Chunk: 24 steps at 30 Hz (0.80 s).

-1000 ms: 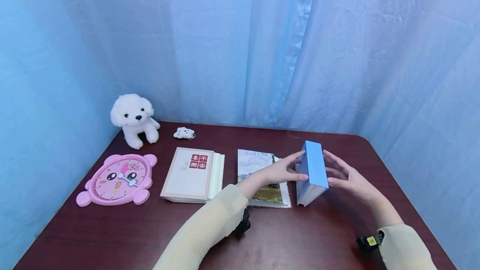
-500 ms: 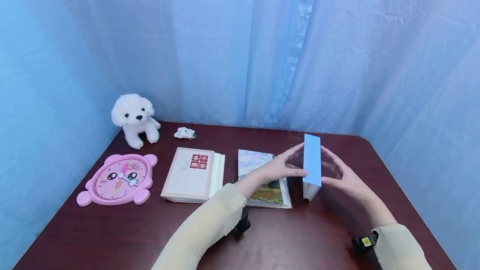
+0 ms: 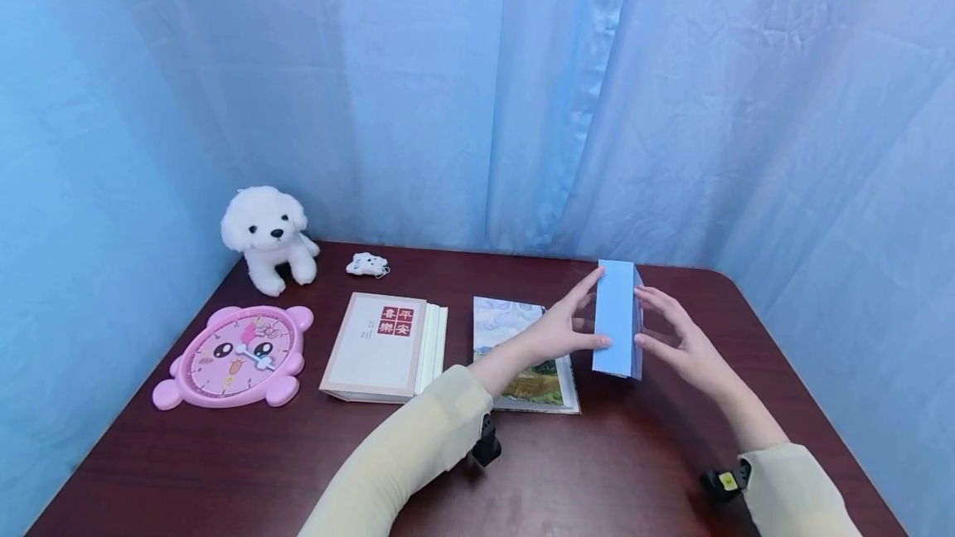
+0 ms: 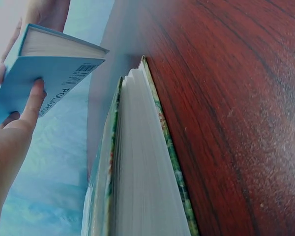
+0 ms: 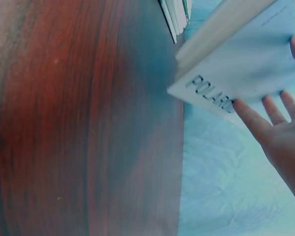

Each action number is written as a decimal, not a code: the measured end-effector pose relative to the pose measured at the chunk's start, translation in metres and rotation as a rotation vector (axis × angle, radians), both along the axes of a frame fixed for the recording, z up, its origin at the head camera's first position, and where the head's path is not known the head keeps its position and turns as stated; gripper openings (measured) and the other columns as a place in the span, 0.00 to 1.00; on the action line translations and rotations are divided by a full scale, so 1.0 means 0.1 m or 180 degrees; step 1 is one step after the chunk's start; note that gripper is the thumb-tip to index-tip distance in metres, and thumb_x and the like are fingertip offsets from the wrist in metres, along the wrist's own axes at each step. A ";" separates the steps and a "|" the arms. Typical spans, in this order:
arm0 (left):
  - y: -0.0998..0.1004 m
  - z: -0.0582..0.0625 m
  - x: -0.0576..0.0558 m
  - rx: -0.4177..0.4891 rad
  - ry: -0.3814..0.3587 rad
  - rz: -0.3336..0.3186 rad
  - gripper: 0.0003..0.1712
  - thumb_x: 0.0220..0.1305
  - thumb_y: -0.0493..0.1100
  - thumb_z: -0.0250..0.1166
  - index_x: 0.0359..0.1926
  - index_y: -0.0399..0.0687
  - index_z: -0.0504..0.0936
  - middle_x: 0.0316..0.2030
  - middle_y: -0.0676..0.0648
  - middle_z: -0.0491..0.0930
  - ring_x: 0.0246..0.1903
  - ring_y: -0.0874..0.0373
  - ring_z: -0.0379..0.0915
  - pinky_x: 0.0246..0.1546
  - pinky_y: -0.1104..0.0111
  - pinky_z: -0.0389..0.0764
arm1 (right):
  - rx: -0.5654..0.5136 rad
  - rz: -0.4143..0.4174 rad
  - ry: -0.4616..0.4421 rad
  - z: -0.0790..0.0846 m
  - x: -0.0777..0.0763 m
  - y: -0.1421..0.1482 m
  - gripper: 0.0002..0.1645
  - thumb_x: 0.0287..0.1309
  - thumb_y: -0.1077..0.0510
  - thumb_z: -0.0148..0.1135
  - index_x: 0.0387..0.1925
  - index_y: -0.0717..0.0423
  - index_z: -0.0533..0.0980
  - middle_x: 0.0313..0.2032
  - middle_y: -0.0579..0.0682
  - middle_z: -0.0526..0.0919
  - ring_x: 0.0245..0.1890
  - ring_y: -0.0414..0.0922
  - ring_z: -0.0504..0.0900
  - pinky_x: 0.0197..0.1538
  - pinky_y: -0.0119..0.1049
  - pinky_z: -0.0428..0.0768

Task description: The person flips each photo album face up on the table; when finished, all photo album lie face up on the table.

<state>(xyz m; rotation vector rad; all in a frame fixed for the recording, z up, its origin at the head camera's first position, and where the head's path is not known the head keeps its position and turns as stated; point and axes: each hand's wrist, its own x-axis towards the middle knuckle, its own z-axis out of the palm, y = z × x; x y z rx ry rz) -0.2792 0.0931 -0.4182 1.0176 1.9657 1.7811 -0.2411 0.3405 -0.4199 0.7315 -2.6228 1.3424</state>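
A thick blue book [image 3: 616,317] stands spine-up between my two hands, apparently raised above the table. My left hand [image 3: 555,334] presses its left cover with thumb and fingertips, the fingers fairly straight. From the other side my right hand [image 3: 690,355] presses the right cover with extended fingertips. In the right wrist view, the pale cover [image 5: 236,69] carries dark lettering. The left wrist view shows a barcode and print on the blue cover [image 4: 51,73]. Below my left wrist lies a book with a painted landscape cover [image 3: 507,317], partly hidden by my forearm.
A cream book with red squares [image 3: 373,346] lies left of the landscape book. Farther left are a pink clock [image 3: 235,359], a white plush dog [image 3: 267,230] and a small white plush [image 3: 367,264]. Blue curtains [image 3: 418,89] border the dark wood table [image 3: 552,479].
The blue book has turned upright between my hands and risen slightly, its spine now facing the head camera more squarely. Both hands have moved a little with it, the right one leftward.
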 end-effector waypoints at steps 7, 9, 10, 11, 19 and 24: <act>-0.02 0.00 0.03 0.0006 0.0114 0.0037 0.51 0.60 0.35 0.65 0.74 0.70 0.45 0.72 0.50 0.50 0.68 0.53 0.56 0.56 0.58 0.73 | 0.0070 0.0041 0.0414 0.01 -0.02 -0.01 0.38 0.57 0.72 0.59 0.69 0.57 0.61 0.69 0.59 0.57 0.65 0.28 0.59 0.51 0.18 0.70; -0.02 0.01 0.03 -0.0042 0.0184 0.0047 0.51 0.60 0.34 0.65 0.73 0.70 0.45 0.72 0.52 0.50 0.68 0.54 0.55 0.57 0.60 0.72 | 0.0073 -0.0074 0.0479 0.01 -0.02 -0.02 0.40 0.55 0.72 0.62 0.68 0.56 0.62 0.68 0.59 0.60 0.63 0.26 0.62 0.50 0.20 0.73; -0.03 0.01 0.04 -0.0079 0.0219 0.0052 0.51 0.60 0.34 0.65 0.73 0.71 0.45 0.73 0.53 0.49 0.69 0.56 0.52 0.59 0.60 0.71 | 0.0109 -0.0183 0.0503 0.01 -0.02 -0.01 0.41 0.53 0.70 0.64 0.68 0.55 0.62 0.67 0.58 0.61 0.61 0.25 0.63 0.48 0.21 0.75; -0.03 0.01 0.04 -0.0103 0.0227 0.0034 0.52 0.60 0.34 0.64 0.73 0.71 0.45 0.73 0.54 0.48 0.69 0.56 0.53 0.58 0.62 0.72 | 0.0135 -0.0299 0.0501 0.02 -0.02 -0.01 0.43 0.51 0.68 0.67 0.68 0.53 0.62 0.67 0.57 0.62 0.60 0.25 0.64 0.47 0.24 0.77; -0.01 0.02 0.07 0.0030 -0.0070 -0.0343 0.52 0.60 0.27 0.60 0.73 0.73 0.46 0.72 0.50 0.50 0.58 0.51 0.69 0.41 0.70 0.80 | 0.0307 -0.0859 0.0184 -0.01 0.01 0.06 0.50 0.48 0.56 0.72 0.71 0.46 0.57 0.63 0.60 0.64 0.56 0.55 0.71 0.43 0.38 0.82; -0.02 0.05 0.08 0.0051 -0.0028 -0.0362 0.52 0.60 0.26 0.59 0.73 0.72 0.45 0.72 0.49 0.51 0.58 0.52 0.70 0.42 0.70 0.80 | 0.0165 -0.0833 -0.0101 -0.06 0.01 0.09 0.52 0.54 0.55 0.69 0.73 0.45 0.49 0.62 0.66 0.64 0.53 0.64 0.74 0.39 0.25 0.79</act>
